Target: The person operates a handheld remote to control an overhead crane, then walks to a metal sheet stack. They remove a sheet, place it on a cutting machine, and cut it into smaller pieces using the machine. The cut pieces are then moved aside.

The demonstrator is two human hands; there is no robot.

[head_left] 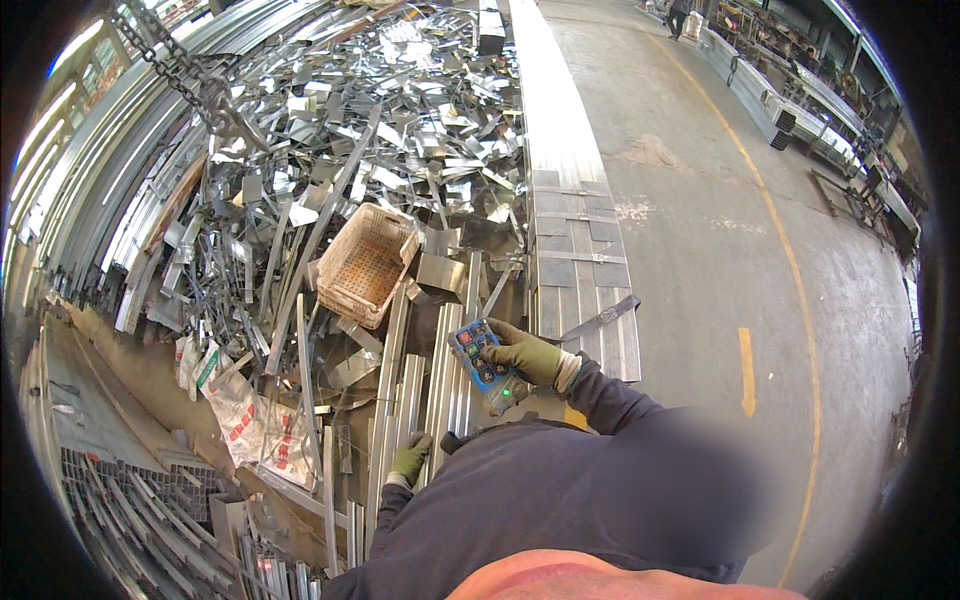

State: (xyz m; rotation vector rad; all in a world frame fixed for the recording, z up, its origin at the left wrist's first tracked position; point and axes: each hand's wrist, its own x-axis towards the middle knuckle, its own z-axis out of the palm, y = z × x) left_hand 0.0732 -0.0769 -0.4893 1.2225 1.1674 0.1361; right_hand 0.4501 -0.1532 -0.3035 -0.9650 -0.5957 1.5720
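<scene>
My right hand, in a green glove with a pale cuff, is closed around a blue handheld remote control. Dark, red and green buttons cover its face, and a small green light glows near its lower end. Lower and to the left, my gloved left hand lies against long silver metal profiles, its fingers curled over one of them. The undersides of those fingers are hidden. The profiles run away from me, beneath the remote control.
Beyond my hands, a tan plastic crate stands tilted on a heap of metal scrap. A chain with a hook hangs at upper left. Strapped metal lengths border the concrete floor. White sacks lie left.
</scene>
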